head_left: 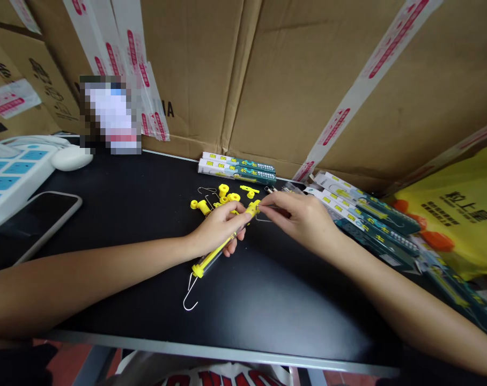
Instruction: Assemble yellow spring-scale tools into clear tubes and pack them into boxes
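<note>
My left hand [223,228] is wrapped round a yellow spring scale [212,258] with a clear tube. The scale lies slantwise above the black table, and a metal hook [190,300] hangs from its near end. At the far end, my right hand [294,214] pinches a thin bent metal wire [263,219] against the yellow cap [253,207]. The fingertips hide part of where wire and cap meet. Just beyond my left hand lie several loose yellow plastic parts [204,207] and thin wire pieces [207,190].
Printed boxes [237,170] stand along the back, with more boxes [364,214] at the right beside a yellow bag [452,209]. At the left are a phone [34,225] and a white power strip [16,169]. Cardboard cartons [308,69] wall off the rear of the table [147,300].
</note>
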Demonstrator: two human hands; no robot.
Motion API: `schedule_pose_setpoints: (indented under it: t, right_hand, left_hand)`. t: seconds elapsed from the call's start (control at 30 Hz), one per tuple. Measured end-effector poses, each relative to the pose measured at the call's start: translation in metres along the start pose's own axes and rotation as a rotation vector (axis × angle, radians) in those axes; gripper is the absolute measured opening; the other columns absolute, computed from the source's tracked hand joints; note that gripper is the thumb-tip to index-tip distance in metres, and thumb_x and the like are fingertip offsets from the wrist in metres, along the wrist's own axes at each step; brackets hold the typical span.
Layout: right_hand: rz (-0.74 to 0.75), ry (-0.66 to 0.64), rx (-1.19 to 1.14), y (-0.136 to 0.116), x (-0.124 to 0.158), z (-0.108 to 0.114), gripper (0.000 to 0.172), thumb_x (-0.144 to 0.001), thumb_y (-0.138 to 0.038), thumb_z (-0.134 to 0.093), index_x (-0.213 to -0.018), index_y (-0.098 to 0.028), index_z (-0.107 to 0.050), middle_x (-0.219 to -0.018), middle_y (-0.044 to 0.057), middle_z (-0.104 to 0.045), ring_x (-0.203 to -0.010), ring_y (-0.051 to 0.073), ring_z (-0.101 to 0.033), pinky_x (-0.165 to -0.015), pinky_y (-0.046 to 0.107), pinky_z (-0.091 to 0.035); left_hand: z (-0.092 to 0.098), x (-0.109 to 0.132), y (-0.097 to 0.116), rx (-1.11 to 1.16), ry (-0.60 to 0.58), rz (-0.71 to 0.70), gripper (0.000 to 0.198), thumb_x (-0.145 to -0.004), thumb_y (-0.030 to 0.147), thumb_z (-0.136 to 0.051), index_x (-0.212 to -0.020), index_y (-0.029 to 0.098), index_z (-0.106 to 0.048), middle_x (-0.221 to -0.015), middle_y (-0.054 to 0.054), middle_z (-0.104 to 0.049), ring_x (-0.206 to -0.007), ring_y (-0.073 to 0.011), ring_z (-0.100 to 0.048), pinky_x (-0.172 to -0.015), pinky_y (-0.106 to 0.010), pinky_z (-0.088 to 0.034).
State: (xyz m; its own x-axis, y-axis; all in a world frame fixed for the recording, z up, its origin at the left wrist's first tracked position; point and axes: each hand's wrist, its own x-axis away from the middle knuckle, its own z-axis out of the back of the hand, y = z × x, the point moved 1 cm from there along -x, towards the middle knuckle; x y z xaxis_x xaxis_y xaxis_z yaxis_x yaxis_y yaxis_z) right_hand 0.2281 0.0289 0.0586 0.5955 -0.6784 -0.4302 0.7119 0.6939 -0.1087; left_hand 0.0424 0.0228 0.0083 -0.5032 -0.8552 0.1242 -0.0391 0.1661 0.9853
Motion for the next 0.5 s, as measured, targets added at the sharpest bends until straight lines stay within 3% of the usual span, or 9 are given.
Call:
schedule_pose_setpoints:
  t: [0.5]
  right_hand:
    - [0.001,-0.054,-0.010,-0.0101,-0.0002,-0.0062,0.011,-0.091,-0.020,-0.055,-0.089,-0.019,-0.065,-0.084,0.006,-0.069,-0.075,0.018,-0.063,-0.066,0.027,-0.044]
  left_hand:
    - [-0.0011,-0.0017,0.0012,-0.051,-0.011,0.053,0.020,-0.091,0.031,-0.052,-0.077,0.020,-0.043,-0.054,0.007,-0.053,-0.031,-0.0062,-0.048,-0.028,-0.016,-0.040]
